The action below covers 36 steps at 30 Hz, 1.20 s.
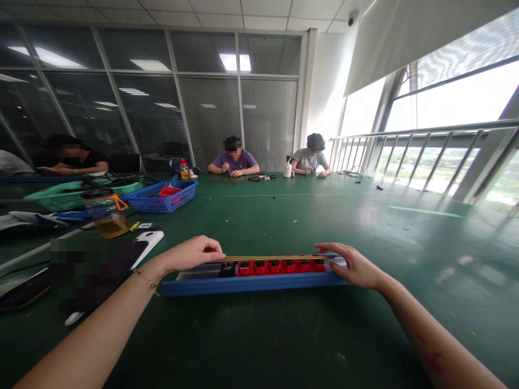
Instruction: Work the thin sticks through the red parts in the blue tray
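A long blue tray (251, 286) lies crosswise on the green table. Inside it stands a row of several red holders (259, 268) with dark parts in them, and a black one (227, 269) at their left end. Thin yellowish sticks (279, 258) run along the tray's far side, above the holders. My left hand (198, 253) pinches the sticks' left end between thumb and fingers. At the right end of the tray, my right hand (351, 263) has its fingers apart, with the fingertips by the sticks' right end and the thumb at the tray.
Left on the green table (259, 335) are a dark tablet (105, 270), a white phone-like object (150, 246), a jar of amber liquid (107, 219), a green basket (60, 197) and a blue basket (162, 201). Several people sit at the far side, near a white bottle (287, 169).
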Each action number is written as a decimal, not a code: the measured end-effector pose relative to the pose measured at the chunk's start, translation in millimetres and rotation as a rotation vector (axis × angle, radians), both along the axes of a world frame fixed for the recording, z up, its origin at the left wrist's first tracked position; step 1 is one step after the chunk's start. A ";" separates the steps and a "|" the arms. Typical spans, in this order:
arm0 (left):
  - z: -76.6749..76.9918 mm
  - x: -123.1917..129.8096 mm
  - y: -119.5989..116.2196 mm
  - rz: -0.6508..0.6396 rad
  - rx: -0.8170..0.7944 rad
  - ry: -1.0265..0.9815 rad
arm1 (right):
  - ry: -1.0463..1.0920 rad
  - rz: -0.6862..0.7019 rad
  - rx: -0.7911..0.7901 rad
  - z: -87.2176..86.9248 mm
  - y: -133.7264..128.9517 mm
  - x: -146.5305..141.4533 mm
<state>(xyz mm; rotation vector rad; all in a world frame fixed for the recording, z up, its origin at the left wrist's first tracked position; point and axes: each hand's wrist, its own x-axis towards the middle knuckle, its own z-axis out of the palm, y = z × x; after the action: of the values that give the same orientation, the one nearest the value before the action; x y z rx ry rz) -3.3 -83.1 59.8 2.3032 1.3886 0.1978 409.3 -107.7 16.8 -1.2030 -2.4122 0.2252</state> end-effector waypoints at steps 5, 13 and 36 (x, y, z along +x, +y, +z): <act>10.5 3.1 -1.3 0.046 0.218 0.054 | 0.046 -0.016 0.026 3.7 -0.9 -4.3; 31.1 12.5 -14.8 -0.012 0.562 0.150 | 0.027 -0.073 0.174 3.0 0.5 -7.3; -28.9 -9.1 63.8 0.120 0.395 0.107 | -0.170 0.087 0.024 39.0 10.9 -22.0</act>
<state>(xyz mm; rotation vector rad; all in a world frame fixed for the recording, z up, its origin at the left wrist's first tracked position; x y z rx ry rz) -12.4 -19.3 30.8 2.5765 1.6674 0.4255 387.4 -96.8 55.8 -1.1495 -2.6088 0.1236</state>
